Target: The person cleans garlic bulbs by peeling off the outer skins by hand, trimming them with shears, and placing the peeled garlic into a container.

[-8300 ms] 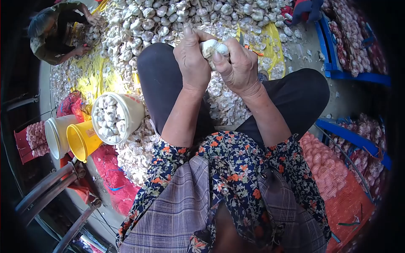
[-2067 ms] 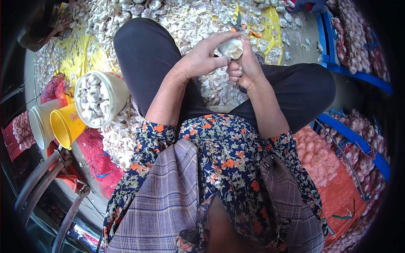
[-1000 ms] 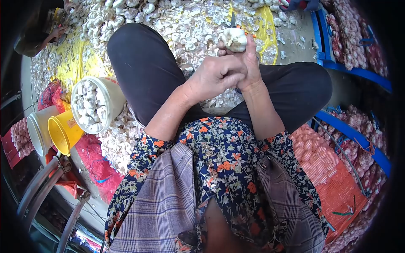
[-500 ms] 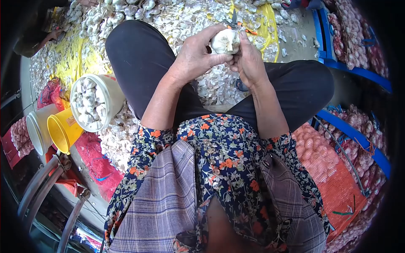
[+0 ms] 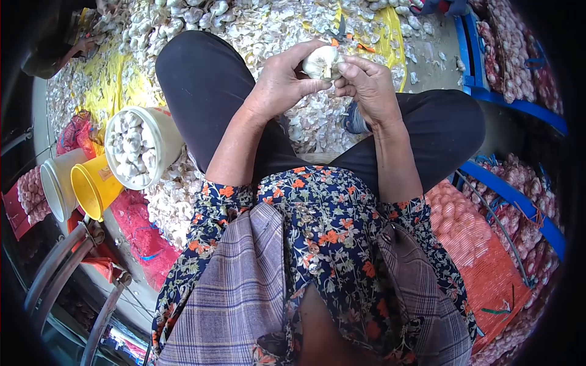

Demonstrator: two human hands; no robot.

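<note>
A whitish garlic bulb (image 5: 321, 63) is held up over the gap between my crossed legs. My left hand (image 5: 284, 79) is wrapped round its left side, thumb below and fingers above. At the bulb's right edge, my right hand (image 5: 366, 85) has thumb and fingertips pinched together against its outer skin; what exactly lies between those fingertips is partly hidden. Just beyond the bulb, a dark-bladed tool (image 5: 342, 26) with orange parts lies among loose garlic skins (image 5: 317, 125).
On the left stand a white bucket (image 5: 160, 137) of garlic bulbs, a yellow bucket (image 5: 101, 183) and another white bucket (image 5: 58, 189). Garlic heaps (image 5: 183, 15) lie ahead. Red net sacks (image 5: 464, 238) and blue rails (image 5: 513, 195) are at right. Another person's hand (image 5: 85, 46) shows upper left.
My right hand has shifted right and turned, its fingers moving from round the bulb to a pinch at its edge. My left hand keeps its hold, and the bulb has turned slightly.
</note>
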